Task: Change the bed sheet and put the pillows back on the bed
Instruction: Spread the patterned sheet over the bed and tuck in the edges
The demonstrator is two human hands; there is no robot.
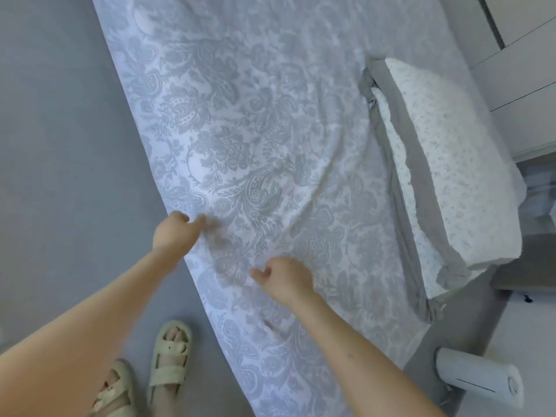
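Observation:
A white bed sheet (255, 130) with a grey floral pattern lies spread over the bed, creased near the middle. Its left edge hangs over the bedside. My left hand (173, 234) rests on the sheet at that edge, its fingers stretched out and blurred. My right hand (285, 278) lies on the sheet a little to the right, thumb pointing left; it holds nothing I can see. At the right lies a thick white speckled cushion (451, 176); whether it is a pillow or the mattress end I cannot tell. A rumpled grey fabric band (400, 182) runs along it.
Grey floor (60, 145) runs along the left of the bed, where my feet stand in pale sandals (168, 365). A white cylindrical appliance (481, 377) lies at the bottom right beside the grey bed frame (451, 332). White cupboard fronts (526, 55) stand at the top right.

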